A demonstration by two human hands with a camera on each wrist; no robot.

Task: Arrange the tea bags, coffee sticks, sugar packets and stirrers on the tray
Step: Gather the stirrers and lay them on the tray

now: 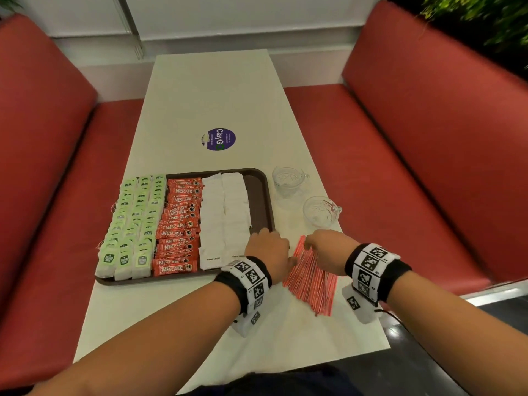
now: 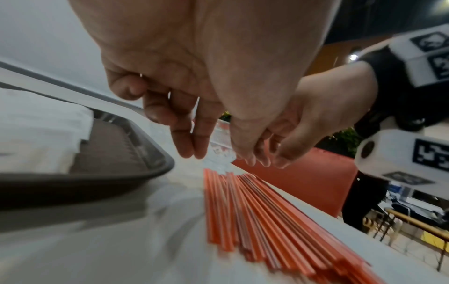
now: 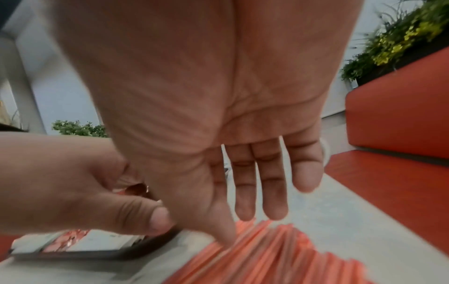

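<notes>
Your stirrers [image 1: 311, 278] lie fanned on the white table [image 1: 200, 98], off the tray's right near corner, not yet on the tray [image 1: 261, 190]. Their long axis runs from near-right to far-left, the far tips converging toward that tray corner. Both hands are over the far end of the fan. Your right hand [image 1: 328, 250] is directly above the tips, fingers [image 3: 271, 192] straight and slack, holding nothing; the right wrist view shows the thumb tip down at the topmost sticks, though blur prevents confirming contact. Your left hand [image 1: 267, 248] hovers between the tray corner and the bundle, fingers [image 2: 184, 134] loosely extended and pointing down, also empty. In my judgement the right hand is the nearer one for gathering; the left stands ready to square the bundle from the tray side.

Tray contents: green-tagged tea bags [image 1: 133, 221] in three columns at the left; red Nescafé coffee sticks [image 1: 178, 224] in one overlapping column beside them; white sugar packets [image 1: 225, 218] in two columns next. A bare brown strip remains along the right wall, and it appears the only space left for the stirrers, lengthwise.

Two empty glass cups [image 1: 288, 178] stand on the table just right of the tray, apart from the stirrers.
</notes>
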